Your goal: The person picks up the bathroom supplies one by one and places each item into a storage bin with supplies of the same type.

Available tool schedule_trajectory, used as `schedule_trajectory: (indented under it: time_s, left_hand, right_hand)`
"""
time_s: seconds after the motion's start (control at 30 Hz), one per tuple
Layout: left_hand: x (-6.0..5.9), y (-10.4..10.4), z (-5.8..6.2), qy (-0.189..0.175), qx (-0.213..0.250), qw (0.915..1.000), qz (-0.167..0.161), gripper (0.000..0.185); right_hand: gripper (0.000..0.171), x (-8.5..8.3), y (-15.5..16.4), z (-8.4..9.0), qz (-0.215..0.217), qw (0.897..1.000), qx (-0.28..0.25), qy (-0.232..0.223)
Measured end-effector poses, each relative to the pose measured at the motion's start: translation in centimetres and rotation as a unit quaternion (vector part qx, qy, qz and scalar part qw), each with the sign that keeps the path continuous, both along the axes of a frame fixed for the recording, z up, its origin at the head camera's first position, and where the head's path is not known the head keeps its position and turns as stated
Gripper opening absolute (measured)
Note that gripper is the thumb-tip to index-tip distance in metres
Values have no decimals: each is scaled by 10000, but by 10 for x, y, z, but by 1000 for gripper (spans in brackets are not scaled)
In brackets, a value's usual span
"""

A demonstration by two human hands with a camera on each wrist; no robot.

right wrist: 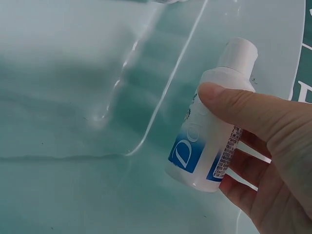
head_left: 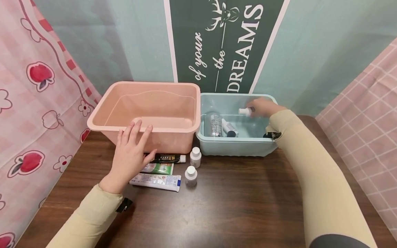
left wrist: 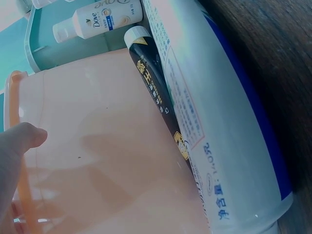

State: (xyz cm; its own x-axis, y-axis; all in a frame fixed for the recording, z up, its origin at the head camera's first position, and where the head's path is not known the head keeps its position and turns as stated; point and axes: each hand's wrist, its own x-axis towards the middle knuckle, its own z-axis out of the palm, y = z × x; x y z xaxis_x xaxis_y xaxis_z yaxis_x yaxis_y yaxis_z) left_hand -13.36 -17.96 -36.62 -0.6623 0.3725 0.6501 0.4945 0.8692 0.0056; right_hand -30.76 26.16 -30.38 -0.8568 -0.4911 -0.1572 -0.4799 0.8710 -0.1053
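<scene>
Right hand [head_left: 263, 106] pinches the small white bottle [right wrist: 210, 122] (cap pointing left) over the blue bin [head_left: 235, 146]; left hand [head_left: 131, 151] rests flat on the pink bin [head_left: 102, 117].

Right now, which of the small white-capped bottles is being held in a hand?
The Dove bottle over the blue bin: the right hand grips it. The other two bottles stand untouched on the table, before the pink bin.
</scene>
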Motion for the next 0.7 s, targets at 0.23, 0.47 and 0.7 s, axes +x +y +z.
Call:
schedule_trajectory:
  time_s: [0.23,0.47,0.7]
  left_hand:
    - [-1,1,1,3,5,10000,10,74]
    - [-1,1,0,-10,23,10000,18,73]
    - [-2,1,-2,43,55,10000,20,74]
  right_hand:
    - [22,1,0,-2,-213,9996,-34,-182]
    - [21,1,0,-3,-184,9995,-117,-229]
    - [19,-1,0,-7,-79,9997,-150,-187]
